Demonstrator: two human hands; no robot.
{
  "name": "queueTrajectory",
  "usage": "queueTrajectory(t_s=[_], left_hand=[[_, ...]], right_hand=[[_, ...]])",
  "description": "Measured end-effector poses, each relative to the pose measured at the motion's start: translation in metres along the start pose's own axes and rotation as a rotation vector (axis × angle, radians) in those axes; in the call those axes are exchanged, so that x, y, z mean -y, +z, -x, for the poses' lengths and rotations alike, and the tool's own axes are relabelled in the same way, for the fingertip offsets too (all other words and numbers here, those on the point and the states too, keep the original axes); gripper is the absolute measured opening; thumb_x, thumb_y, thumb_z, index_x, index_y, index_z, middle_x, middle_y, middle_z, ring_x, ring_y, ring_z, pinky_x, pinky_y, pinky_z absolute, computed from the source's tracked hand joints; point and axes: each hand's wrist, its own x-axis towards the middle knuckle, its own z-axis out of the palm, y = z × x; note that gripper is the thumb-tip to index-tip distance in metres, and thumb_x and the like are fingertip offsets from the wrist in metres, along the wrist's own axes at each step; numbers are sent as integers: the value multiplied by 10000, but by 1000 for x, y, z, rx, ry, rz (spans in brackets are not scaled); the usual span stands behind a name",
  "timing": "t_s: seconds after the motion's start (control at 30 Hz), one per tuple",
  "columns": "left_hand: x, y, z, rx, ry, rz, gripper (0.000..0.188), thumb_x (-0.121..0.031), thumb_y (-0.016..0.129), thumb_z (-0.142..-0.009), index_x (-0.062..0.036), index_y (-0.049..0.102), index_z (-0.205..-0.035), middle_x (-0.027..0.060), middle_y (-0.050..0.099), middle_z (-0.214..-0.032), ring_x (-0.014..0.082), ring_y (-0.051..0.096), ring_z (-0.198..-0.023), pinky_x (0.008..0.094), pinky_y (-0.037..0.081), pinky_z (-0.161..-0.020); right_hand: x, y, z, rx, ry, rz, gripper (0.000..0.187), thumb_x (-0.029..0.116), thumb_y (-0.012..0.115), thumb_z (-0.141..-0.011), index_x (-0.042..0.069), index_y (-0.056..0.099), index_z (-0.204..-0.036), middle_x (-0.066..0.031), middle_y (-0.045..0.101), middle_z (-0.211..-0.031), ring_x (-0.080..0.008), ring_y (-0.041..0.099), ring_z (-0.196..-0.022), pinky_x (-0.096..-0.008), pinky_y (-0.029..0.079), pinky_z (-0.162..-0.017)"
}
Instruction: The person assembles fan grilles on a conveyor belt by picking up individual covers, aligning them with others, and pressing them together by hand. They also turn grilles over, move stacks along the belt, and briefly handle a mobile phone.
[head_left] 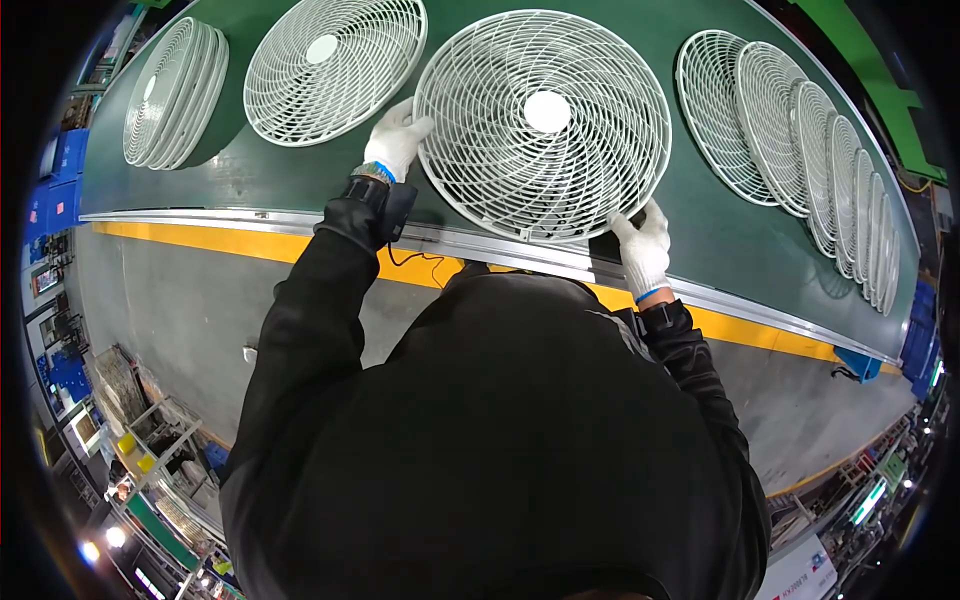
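Note:
A round white fan grille (pixel 547 112) with curved spokes and a plain centre disc is in front of me, tilted over the green work surface. My left hand (pixel 396 143), in a white knitted glove, is closed on its left rim, with the thumb at the edge. At the lower right rim, my gloved right hand (pixel 642 246) pinches the same grille between thumb and fingers. Fingertips of both hands are partly hidden by the rim. A second fan grille (pixel 322 50) lies just left of the held one, close to my left hand.
A stack of fan grilles (pixel 165 100) sits at the far left of the green belt (pixel 290 175). To the right, several overlapping grilles (pixel 770 120) form a row. A metal rail (pixel 480 246) and yellow strip (pixel 250 240) edge the near side. A black device (pixel 398 212) with a cable is at my left wrist.

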Motion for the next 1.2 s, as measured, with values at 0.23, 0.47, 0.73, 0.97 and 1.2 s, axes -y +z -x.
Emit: queueTrajectory(t_s=[0.23, 0.47, 0.73, 0.97, 1.2], left_hand=[[5, -1, -6, -66, -21, -98, 514, -44, 649, -1015, 92, 534, -1497, 165, 716, -1313, 190, 704, -1109, 315, 544, -1006], [1, -8, -13, -54, -59, -431, 480, -111, 643, -1027, 61, 577, -1470, 156, 737, -1265, 201, 721, -1068, 324, 570, -949], [-10, -10, 4, -2, -168, -246, 398, -156, 673, -976, 13, 693, -1336, 36, 752, -987, 85, 635, -699, 253, 505, -592], [-2, -19, -3, 81, -191, -279, 315, -148, 657, -990, 5, 734, -1255, 6, 724, -874, 69, 599, -634, 244, 483, -572], [-3, -16, -2, 93, -158, -361, 283, -102, 605, -1019, 22, 686, -1261, 0, 678, -850, 65, 561, -622, 211, 451, -552]], right_hand=[[-22, 10, -6, -61, 1, -19, 452, 95, 784, -832, -3, 701, -1266, -191, 750, -1197, -314, 732, -1044, -391, 553, -994], [-31, 15, -3, -101, 73, -277, 597, 90, 826, -849, -67, 609, -1383, -167, 751, -1182, -205, 729, -1036, -328, 579, -948], [-19, -2, -26, -154, 209, -191, 490, 257, 716, -986, -77, 623, -1332, -210, 757, -1169, -289, 755, -1009, -385, 578, -916], [-38, 2, -54, -244, -115, 471, 469, 433, 598, -1028, -22, 692, -963, -329, 715, -904, -519, 704, -906, -567, 560, -837], [-49, 0, -62, -155, -187, 594, 422, 390, 549, -1060, 3, 629, -912, -301, 718, -853, -499, 713, -860, -573, 565, -811]])
